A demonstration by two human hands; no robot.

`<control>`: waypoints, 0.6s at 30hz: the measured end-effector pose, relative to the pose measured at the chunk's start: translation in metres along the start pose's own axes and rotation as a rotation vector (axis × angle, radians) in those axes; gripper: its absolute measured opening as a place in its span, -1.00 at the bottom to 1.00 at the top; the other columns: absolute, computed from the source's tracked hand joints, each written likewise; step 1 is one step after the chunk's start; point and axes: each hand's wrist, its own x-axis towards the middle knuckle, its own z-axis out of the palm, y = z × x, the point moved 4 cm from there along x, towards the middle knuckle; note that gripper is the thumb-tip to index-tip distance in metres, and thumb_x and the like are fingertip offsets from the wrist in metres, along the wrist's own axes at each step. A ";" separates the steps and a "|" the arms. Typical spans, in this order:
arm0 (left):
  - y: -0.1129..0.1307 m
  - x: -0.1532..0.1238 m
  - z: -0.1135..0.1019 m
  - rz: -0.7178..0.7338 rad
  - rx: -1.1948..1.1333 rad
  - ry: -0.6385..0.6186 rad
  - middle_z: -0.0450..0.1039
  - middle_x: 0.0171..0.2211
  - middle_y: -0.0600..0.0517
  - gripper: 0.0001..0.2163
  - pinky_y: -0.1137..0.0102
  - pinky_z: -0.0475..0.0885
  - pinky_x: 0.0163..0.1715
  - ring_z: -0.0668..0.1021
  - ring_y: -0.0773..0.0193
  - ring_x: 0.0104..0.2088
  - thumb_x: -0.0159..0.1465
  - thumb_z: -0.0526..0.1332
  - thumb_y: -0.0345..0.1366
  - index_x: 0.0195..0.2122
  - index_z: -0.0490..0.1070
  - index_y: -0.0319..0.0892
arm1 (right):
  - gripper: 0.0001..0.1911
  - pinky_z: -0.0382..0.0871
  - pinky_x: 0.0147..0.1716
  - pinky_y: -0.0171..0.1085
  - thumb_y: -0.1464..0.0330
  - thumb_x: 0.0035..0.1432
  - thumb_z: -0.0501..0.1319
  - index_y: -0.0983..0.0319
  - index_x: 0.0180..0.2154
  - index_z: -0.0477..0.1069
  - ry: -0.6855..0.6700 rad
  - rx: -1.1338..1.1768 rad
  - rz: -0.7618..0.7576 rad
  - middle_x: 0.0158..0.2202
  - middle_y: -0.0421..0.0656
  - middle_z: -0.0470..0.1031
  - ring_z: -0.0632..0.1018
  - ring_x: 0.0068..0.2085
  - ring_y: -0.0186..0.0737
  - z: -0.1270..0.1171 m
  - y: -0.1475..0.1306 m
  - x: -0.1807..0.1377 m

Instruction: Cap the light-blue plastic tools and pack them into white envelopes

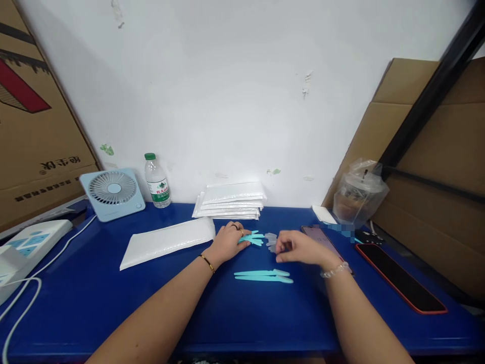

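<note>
My left hand [229, 241] is closed over a bunch of turquoise eyebrow razors [256, 237] on the blue table. Their slim ends fan out to the right from under its fingers. Translucent pieces that look like blade caps [270, 240] lie at the right end of the bunch. Beside these caps, my right hand [297, 247] has its fingers curled in; whatever is between the fingertips is hidden. Two more eyebrow razors [261, 276] lie side by side nearer to me, with paler right ends.
A white padded envelope [166, 242] lies to the left, and a stack of them [231, 199] stands by the wall. Further left are a bottle [157, 184], a fan [113, 194] and a power strip [32, 245]. Two phones [401, 278] and a bagged drink [356, 197] sit on the right.
</note>
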 end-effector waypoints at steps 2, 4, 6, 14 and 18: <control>0.002 0.000 0.001 0.004 0.012 -0.011 0.30 -0.05 -0.05 -0.59 0.26 0.24 -0.09 0.32 0.10 -0.05 0.27 0.01 -0.03 0.11 0.28 0.01 | -0.78 0.25 -0.48 -0.36 0.22 -0.15 0.35 0.23 -0.45 0.50 -0.147 -0.007 -0.012 -0.41 -0.19 0.40 0.39 -0.44 -0.31 0.008 -0.004 -0.004; 0.003 -0.001 0.001 0.005 0.020 -0.016 0.29 -0.02 -0.06 -0.55 0.24 0.23 -0.07 0.31 0.08 -0.03 0.28 -0.02 -0.02 0.16 0.21 0.00 | -0.82 0.24 -0.50 -0.36 0.25 -0.13 0.33 0.23 -0.46 0.49 -0.195 -0.038 -0.010 -0.42 -0.20 0.40 0.39 -0.45 -0.32 0.013 -0.004 -0.005; 0.006 -0.002 -0.004 -0.001 0.026 0.024 0.27 0.02 -0.08 -0.52 0.20 0.19 -0.02 0.28 0.06 0.02 0.28 -0.03 0.00 0.19 0.16 -0.02 | -0.85 0.25 -0.50 -0.36 0.28 -0.07 0.29 0.23 -0.45 0.47 -0.185 -0.046 -0.005 -0.42 -0.20 0.40 0.38 -0.46 -0.33 0.016 -0.002 -0.004; 0.030 -0.009 -0.014 0.110 -0.143 -0.077 0.47 -0.16 0.00 -0.65 0.38 0.30 -0.23 0.48 0.17 -0.19 0.28 0.01 -0.03 -0.07 0.40 -0.08 | -0.85 0.19 -0.49 -0.38 0.28 0.12 0.12 0.23 -0.37 0.35 0.036 0.071 0.005 -0.48 -0.23 0.36 0.33 -0.48 -0.36 0.010 -0.010 0.002; 0.019 -0.004 -0.012 0.064 -0.114 -0.060 0.50 -0.24 -0.01 -0.70 0.39 0.31 -0.28 0.49 0.18 -0.24 0.29 0.01 -0.11 -0.22 0.48 -0.11 | -0.83 0.18 -0.49 -0.39 0.25 0.13 0.11 0.23 -0.36 0.34 0.117 0.102 0.046 -0.48 -0.24 0.38 0.34 -0.47 -0.35 0.004 -0.001 0.005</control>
